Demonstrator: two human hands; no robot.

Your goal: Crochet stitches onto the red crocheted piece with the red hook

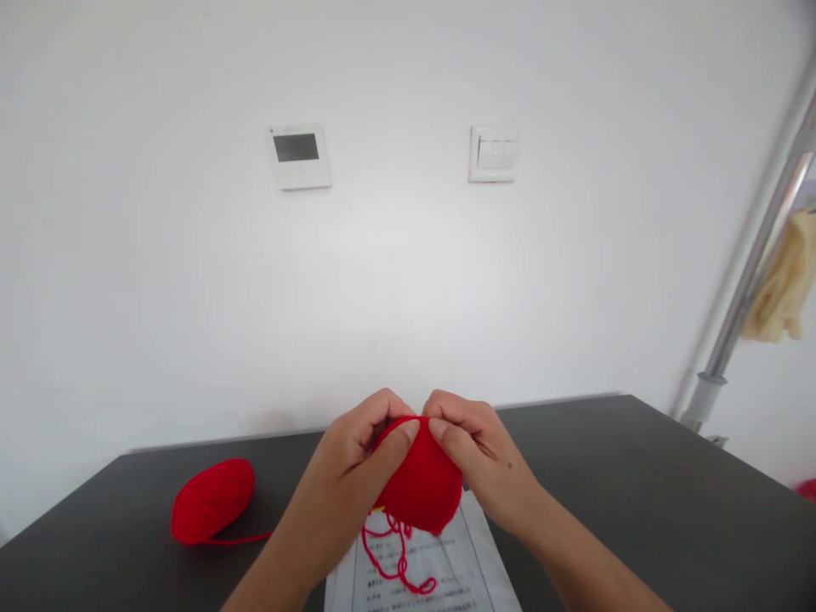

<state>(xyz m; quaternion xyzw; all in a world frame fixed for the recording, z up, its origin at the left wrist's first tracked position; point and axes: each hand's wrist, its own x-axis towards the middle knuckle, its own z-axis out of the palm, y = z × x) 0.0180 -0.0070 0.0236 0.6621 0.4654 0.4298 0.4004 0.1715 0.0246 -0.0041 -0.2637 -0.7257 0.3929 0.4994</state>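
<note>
A red knitted piece [424, 484] is held up between both hands over the table's middle. My left hand [366, 463] pinches its upper left edge, thumb in front. My right hand [475, 446] pinches the top edge just to the right, the two thumbs close together. Loose red yarn [403, 565] dangles in loops below the piece, over a printed sheet [446, 569]. A small yellow item shows at the lower left edge, mostly hidden by my left hand. On the left lies a red yarn ball [213, 501], its strand running toward my left forearm.
The dark table [574, 459] meets a white wall. On the wall are a panel with a dark screen [299, 157] and a switch plate [494, 154]. A metal pole [745, 289] and a yellowish cloth [783, 285] are at the right.
</note>
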